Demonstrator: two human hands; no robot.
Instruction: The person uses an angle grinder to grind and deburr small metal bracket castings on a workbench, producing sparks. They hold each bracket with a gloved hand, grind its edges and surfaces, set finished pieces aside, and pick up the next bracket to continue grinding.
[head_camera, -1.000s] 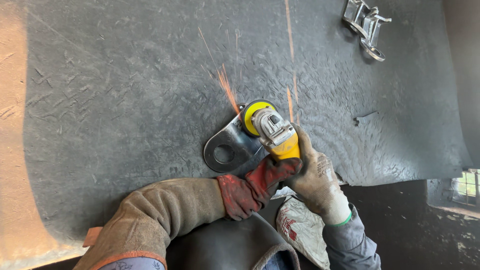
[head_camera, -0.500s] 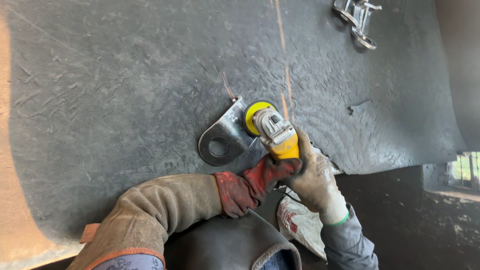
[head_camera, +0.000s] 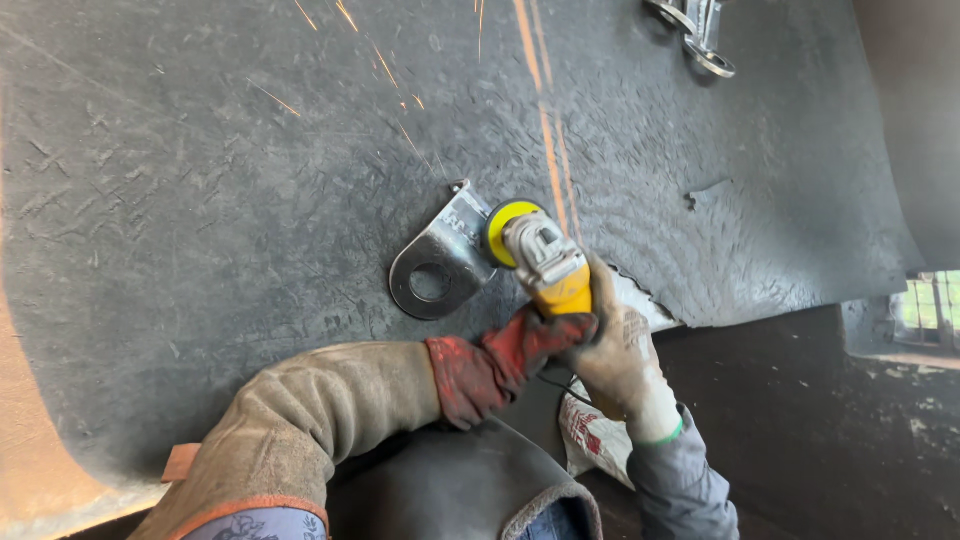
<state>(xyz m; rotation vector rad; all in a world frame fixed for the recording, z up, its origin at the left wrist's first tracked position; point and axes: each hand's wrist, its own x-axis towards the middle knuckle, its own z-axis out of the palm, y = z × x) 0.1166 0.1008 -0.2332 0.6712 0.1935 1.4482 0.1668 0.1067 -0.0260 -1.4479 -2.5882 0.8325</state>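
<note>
Grinder in both your hands, you are rubbing its yellow disc against the right edge of the shiny metal lug. The lug is a flat plate with a round hole, and it is sitting on the big dark steel sheet, near the middle. Going from the left: your left hand, in a red glove with a long brown sleeve, is closing its fingers around the yellow body of the tool. Just beside it, your right hand, in a dirty pale glove, is wrapping tight around the tool from below. Sparks are flying up and away across the sheet.

You look to be in the middle of smoothing the joint where the lug meets the sheet. A next move would call for a firm hold with both hands and a steady tilt of the disc.

The sheet is looking rough and scratched, with an orange line running down it. Far up on the right, shiny metal brackets are lying on the sheet. At the right edge, a small bright window is showing in a dim room.
</note>
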